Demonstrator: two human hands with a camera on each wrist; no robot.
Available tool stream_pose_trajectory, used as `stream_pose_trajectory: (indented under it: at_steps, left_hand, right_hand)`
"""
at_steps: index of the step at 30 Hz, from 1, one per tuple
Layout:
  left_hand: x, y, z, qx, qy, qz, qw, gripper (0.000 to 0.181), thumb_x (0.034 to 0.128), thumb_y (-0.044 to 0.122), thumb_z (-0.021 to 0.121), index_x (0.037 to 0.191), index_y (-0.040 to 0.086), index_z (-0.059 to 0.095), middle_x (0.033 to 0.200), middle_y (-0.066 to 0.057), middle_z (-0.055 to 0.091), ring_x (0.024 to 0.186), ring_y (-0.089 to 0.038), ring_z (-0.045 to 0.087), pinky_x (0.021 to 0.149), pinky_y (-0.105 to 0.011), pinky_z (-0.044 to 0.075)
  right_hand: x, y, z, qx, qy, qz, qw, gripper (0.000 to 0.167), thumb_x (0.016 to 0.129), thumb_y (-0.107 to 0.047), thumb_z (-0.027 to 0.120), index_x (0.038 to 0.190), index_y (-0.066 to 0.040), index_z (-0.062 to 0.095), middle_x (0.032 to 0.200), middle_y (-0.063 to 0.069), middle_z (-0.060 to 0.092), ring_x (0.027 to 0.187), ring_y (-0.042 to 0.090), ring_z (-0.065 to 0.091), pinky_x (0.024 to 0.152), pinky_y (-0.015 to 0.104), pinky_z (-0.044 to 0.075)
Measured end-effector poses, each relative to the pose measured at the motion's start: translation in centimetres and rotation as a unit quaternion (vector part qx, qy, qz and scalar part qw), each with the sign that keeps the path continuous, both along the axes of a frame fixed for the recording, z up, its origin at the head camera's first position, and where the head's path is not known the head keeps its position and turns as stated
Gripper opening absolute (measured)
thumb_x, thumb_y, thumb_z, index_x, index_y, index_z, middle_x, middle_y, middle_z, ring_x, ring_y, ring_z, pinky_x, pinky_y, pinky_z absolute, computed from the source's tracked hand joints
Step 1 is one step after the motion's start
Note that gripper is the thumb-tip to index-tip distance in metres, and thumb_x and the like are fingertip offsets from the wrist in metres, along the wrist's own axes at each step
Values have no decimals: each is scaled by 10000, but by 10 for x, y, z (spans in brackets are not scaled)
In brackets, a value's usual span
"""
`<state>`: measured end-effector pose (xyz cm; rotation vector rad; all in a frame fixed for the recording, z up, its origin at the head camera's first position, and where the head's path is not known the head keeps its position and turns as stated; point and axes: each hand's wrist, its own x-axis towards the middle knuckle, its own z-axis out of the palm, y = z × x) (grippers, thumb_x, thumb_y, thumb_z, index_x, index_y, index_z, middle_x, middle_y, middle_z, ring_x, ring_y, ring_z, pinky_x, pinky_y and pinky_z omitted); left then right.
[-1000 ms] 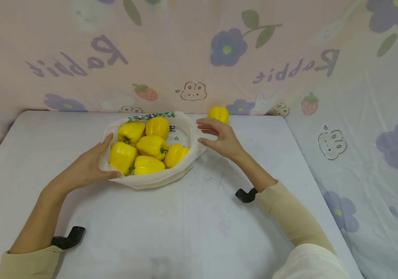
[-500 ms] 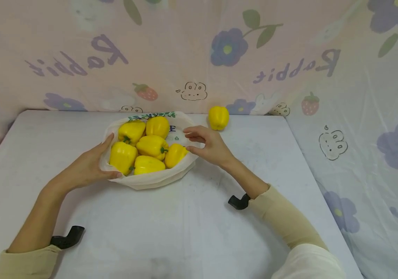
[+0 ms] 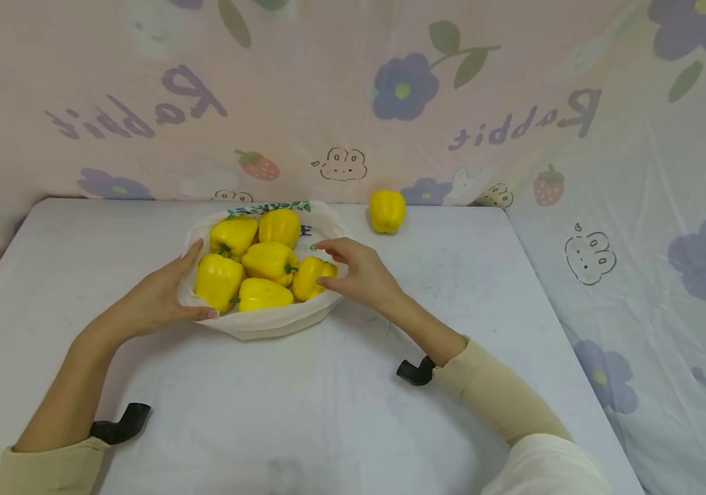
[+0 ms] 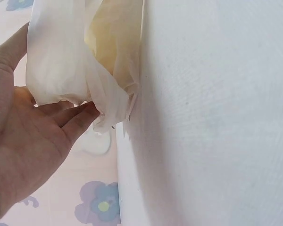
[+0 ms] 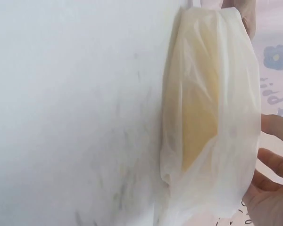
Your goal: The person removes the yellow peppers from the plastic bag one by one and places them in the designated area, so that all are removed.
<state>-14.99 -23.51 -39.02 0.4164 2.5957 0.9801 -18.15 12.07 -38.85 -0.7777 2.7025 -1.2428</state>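
A whitish plastic bag with its mouth rolled wide holds several yellow bell peppers. At its left side my left hand holds the rim, thumb at the near edge and fingers along the far side. The left wrist view shows those fingers against the thin plastic. Over the bag's right rim is my right hand, its thumb and fingers spread around the rightmost bell pepper; whether it touches that pepper I cannot tell. In the right wrist view the bag hides some fingertips.
One more yellow bell pepper sits outside the bag, near the far edge of the white table. A printed curtain hangs right behind that edge and along the right side. Black fittings stick out at both wrists.
My right hand has moved left from beside the bag to over its right rim, uncovering the lone bell pepper behind. The left hand and the peppers have stayed put.
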Motion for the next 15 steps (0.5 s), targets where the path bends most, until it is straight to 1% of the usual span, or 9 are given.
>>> stream_pose_trajectory:
  at_steps: [2, 7, 11, 15]
  left_hand:
    - [0, 0, 0, -46, 8, -7, 10000, 1294, 740, 525, 836, 1595, 176, -69, 1617, -278, 85, 1450, -522, 143, 1111, -702, 187]
    - [0, 1, 0, -30, 28, -11, 10000, 1290, 742, 514, 840, 1596, 169, -64, 1617, -277, 88, 1450, -521, 143, 1113, -701, 186]
    - [1, 1, 0, -16, 13, -3, 10000, 1277, 753, 491, 841, 1597, 169, -62, 1621, -269, 86, 1451, -520, 142, 1109, -705, 188]
    - [2, 1, 1, -27, 20, -13, 10000, 1277, 753, 499, 837, 1597, 164, -61, 1621, -269, 87, 1451, -521, 143, 1107, -707, 192]
  right_hand:
    - [3, -2, -3, 110, 106, -35, 9999, 555, 830, -176, 822, 1326, -64, 601, 1315, 101, 622, 1173, 286, 612, 1010, 364, 505]
    - [8, -8, -7, 335, 285, -172, 9989, 563, 829, -234, 825, 1327, -89, 605, 1317, 46, 620, 1147, 218, 597, 1008, 327, 493]
    - [12, -12, -9, 419, 250, -303, 9984, 607, 818, -249, 832, 1351, -91, 588, 1362, 33, 596, 1240, 198, 557, 1066, 306, 441]
    - [15, -16, -14, 464, 172, -346, 9982, 667, 812, -253, 836, 1393, -90, 553, 1414, 35, 565, 1323, 190, 502, 1122, 299, 377]
